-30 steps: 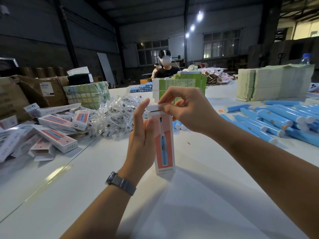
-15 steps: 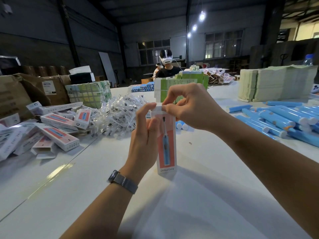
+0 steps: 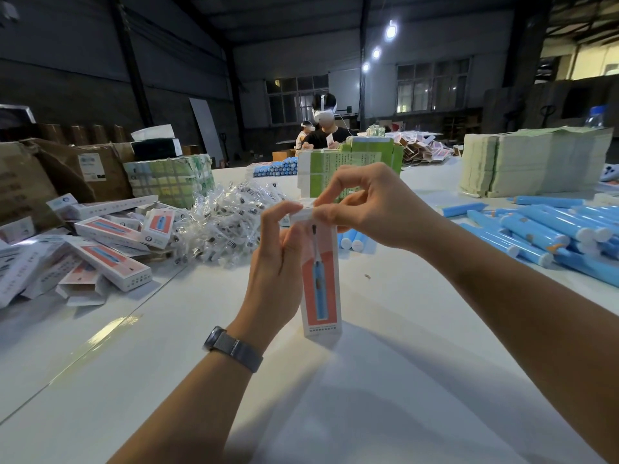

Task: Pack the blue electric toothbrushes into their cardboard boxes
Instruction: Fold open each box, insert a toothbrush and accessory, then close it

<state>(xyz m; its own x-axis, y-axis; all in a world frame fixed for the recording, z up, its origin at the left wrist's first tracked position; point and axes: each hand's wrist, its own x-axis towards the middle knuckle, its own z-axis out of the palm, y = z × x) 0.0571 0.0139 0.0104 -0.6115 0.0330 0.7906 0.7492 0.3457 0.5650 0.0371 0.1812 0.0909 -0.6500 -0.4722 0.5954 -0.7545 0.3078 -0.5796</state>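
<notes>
The box (image 3: 321, 283) stands upright on the counter (image 3: 335, 413), long axis vertical, between both hands; the left hand (image 3: 278, 262) grips its side, the right hand (image 3: 365, 209) pinches the top flap, nearer the opening; loose toothbrushes (image 3: 536, 229) lie well right.

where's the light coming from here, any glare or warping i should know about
Head view: bright ceiling lamps bloom at the far end, leaving the hall dim; a pale glare streak lies on the white table at left; soft shadows fall under the upright box and both arms; wide-angle warping stretches the forearms and bends the edges; distant workers look soft.
</notes>
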